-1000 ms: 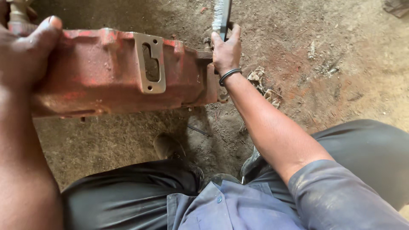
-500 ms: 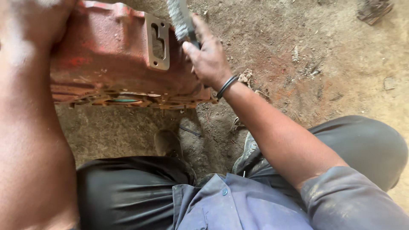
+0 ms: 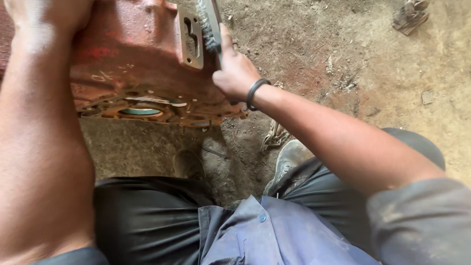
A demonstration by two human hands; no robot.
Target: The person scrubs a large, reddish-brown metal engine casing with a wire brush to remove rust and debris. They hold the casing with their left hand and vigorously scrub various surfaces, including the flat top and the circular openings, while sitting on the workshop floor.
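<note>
1. A person's right hand is closed around the handle of a wire brush, the fingers wrapped tight and the thumb stretched up along the handle; a dark band circles the wrist.
2. The brush stands nearly upright at the top of the head view, its grey bristles turned left and pressed against the right side of a red cast-metal housing, just beside a bare metal plate with a slotted opening.
3. The left hand rests on the top left of the housing at the frame's upper edge; its fingers run out of view, so whether they grip the casting cannot be told.
4. The housing sits between the two hands, raised above the dirt floor and tilted so that its underside faces the camera.
5. Its paint is worn and rust-stained, with pale scratched marks on the left flank. The underside shows a rough flange with small holes and a greenish ring set in a round opening.
6. Below, the person's dark trousers, blue work shirt and a dusty shoe fill the lower frame.
</note>
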